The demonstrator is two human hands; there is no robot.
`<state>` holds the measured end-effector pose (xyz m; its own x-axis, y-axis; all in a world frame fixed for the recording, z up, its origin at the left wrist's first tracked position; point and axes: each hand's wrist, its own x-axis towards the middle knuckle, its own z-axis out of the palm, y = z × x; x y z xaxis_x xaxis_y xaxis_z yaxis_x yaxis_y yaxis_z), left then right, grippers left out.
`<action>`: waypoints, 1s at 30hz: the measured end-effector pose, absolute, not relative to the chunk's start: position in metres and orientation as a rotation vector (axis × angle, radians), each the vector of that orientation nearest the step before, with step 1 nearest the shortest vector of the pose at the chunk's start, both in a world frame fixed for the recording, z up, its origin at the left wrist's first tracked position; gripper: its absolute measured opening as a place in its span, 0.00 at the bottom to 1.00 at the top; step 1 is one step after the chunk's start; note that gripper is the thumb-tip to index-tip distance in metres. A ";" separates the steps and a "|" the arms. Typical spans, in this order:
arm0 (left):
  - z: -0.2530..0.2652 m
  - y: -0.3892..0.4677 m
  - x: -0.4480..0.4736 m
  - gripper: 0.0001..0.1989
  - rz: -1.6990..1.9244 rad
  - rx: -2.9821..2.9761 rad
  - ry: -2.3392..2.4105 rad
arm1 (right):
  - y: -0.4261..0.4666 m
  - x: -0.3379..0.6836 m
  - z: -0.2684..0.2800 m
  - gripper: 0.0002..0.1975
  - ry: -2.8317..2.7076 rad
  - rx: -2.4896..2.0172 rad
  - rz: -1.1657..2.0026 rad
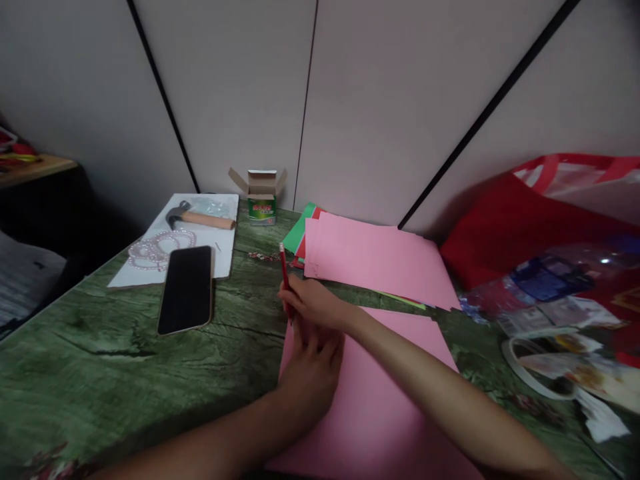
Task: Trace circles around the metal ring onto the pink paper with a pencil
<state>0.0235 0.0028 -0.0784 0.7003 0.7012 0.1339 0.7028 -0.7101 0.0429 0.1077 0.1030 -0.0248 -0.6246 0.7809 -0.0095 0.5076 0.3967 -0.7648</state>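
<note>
My right hand [317,303] grips a red pencil [285,268] that stands nearly upright, its tip down at the upper left edge of a pink sheet of paper [395,407]. Flat on that sheet rests my left hand [315,377], fingers stretched forward and slightly apart, just below the right hand. The left fingertips are close to the pencil tip, partly hidden under the right hand. Behind the sheet lies a stack of pink paper [375,253], with green paper [299,231] and red paper poking out at its left.
A black phone [187,290] overlaps a white board [226,250] bearing a hammer [207,219] and pink bead strings [155,252]. An open green box [262,208] stands by the wall. At right are a red bag [487,223], a plastic bottle [537,280] and a white cable loop [520,380].
</note>
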 end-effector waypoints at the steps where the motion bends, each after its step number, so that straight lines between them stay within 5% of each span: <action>1: -0.079 0.003 0.024 0.25 -0.215 -2.885 -1.197 | 0.102 0.107 -0.024 0.06 -2.338 -1.136 1.048; 14: -0.081 0.006 0.023 0.28 -0.135 -2.877 -1.188 | 0.119 0.112 -0.032 0.06 -2.277 -1.343 0.808; 30: -0.068 0.009 0.025 0.26 -0.074 -2.855 -1.261 | 0.103 0.161 -0.058 0.10 -1.491 -1.440 0.940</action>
<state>0.0247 0.0089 -0.0683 0.6727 0.7381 0.0511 0.7390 -0.6737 0.0014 0.1610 0.1034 -0.0584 0.0115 0.9976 0.0681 0.3689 0.0591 -0.9276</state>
